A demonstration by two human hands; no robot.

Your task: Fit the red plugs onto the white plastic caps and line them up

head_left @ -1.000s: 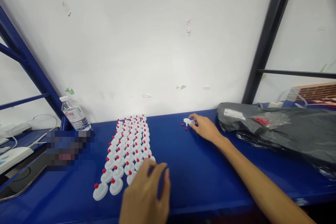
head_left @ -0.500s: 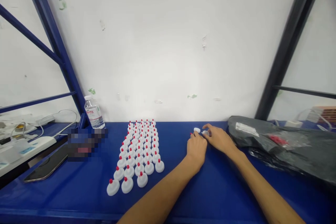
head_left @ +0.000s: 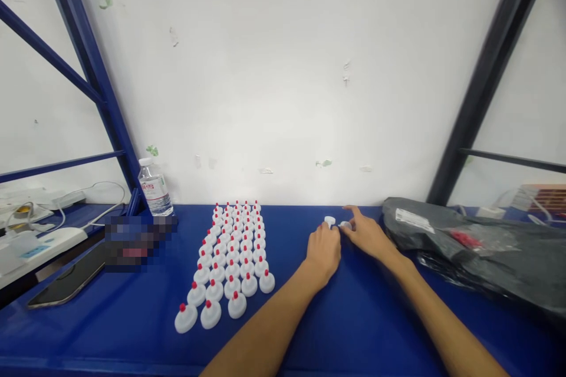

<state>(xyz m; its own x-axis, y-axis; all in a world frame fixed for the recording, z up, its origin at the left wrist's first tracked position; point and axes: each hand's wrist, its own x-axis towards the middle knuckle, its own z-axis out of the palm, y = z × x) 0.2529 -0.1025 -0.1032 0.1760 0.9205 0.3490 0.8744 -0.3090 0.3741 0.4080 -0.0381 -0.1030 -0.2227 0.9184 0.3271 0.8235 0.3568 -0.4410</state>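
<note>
Reaching hands: both meet at the far middle of the blue shelf (head_left: 354, 312), close to the white wall (head_left: 283, 70).
Left hand (head_left: 324, 249): rests knuckles-up on the shelf, fingers curled toward the far edge; the fingertips reach a small white cap (head_left: 329, 221), which lies just past them. Whether they pinch it or only touch it cannot be told, since the back of the hand hides the grip.
Right hand (head_left: 365, 232): lies just right of the left one, index finger stretched forward, the other fingers bent around a second white cap (head_left: 346, 225). That cap sits at the thumb side of the hand, between the two hands; how firmly it is held cannot be told.
Caps relative to fingers: both loose pieces lie side by side, almost touching, at the tips of the two hands.
Rows of capped pieces (head_left: 232, 253): white domes with red tips stand in neat lines to the left of the left forearm, well apart from the fingers.
Water bottle (head_left: 153, 188): upright by the blue post (head_left: 92, 70), left of the rows.
Phone (head_left: 66, 283): flat at the shelf's left end.
Grey plastic bag (head_left: 481, 247): crumpled to the right of the right hand, with red bits showing through it.
</note>
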